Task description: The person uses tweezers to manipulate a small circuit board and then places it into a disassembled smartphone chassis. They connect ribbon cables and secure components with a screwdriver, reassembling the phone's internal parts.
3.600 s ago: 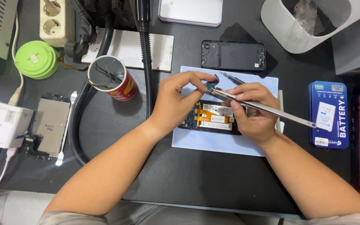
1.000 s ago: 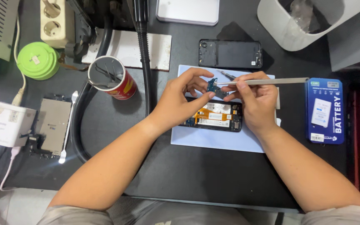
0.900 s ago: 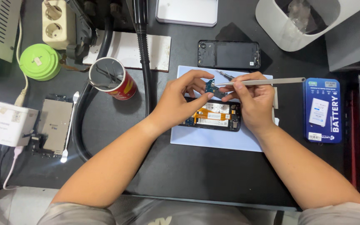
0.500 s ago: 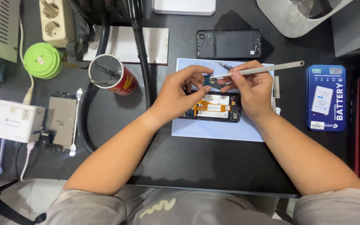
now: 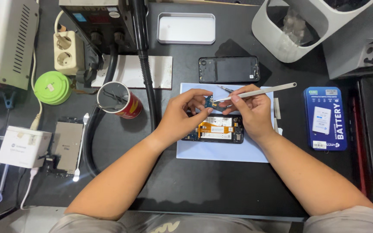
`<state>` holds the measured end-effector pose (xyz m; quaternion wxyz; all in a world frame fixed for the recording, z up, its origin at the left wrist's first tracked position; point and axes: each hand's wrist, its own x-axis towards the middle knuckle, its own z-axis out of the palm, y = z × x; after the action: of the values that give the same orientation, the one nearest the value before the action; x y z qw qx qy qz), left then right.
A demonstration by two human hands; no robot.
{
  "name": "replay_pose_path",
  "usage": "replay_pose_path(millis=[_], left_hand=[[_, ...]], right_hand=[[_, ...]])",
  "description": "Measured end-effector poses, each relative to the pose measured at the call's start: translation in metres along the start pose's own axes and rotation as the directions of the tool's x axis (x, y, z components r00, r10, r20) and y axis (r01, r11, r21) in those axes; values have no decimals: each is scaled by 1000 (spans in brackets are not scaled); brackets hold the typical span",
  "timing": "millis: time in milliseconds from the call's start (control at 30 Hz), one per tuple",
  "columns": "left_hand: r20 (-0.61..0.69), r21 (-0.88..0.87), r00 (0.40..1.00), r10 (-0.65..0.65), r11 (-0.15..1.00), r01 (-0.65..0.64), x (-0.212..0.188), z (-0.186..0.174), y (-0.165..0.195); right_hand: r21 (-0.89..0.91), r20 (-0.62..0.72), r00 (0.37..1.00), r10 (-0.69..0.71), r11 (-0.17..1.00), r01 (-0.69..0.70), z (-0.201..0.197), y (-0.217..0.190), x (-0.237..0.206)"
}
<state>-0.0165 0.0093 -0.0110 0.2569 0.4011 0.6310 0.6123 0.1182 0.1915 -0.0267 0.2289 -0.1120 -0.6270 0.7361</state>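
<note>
An opened phone with an orange flex cable lies on a pale blue mat. My left hand pinches a small blue circuit board just above the phone's top end. My right hand holds metal tweezers, their tip touching that small board. The tweezers' long end points up to the right.
A black phone back cover lies beyond the mat, a blue battery box to the right. A red cup, black hose, green round tin, power strip, white tray and another dismantled phone sit left and behind.
Both hands have lifted from the phone's body to its top end. The small board is now raised between the left fingers, with the tweezers swung level onto it.
</note>
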Motion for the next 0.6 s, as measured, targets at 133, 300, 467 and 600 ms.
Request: replay_pose_path(millis=[133, 300, 467, 600], left_hand=[[1, 6, 1000, 1, 1000, -1, 0, 0, 0], [7, 19, 1000, -6, 1000, 6, 1, 1, 3], [21, 3, 1000, -16, 1000, 15, 1, 1, 5], [16, -16, 1000, -19, 1000, 20, 0, 2, 4]], right_hand=[[10, -11, 1000, 6, 1000, -6, -2, 0, 0], [24, -28, 999, 22, 999, -22, -4, 2, -1], [31, -32, 999, 31, 999, -30, -7, 4, -2], [35, -28, 999, 29, 999, -28, -9, 6, -3]])
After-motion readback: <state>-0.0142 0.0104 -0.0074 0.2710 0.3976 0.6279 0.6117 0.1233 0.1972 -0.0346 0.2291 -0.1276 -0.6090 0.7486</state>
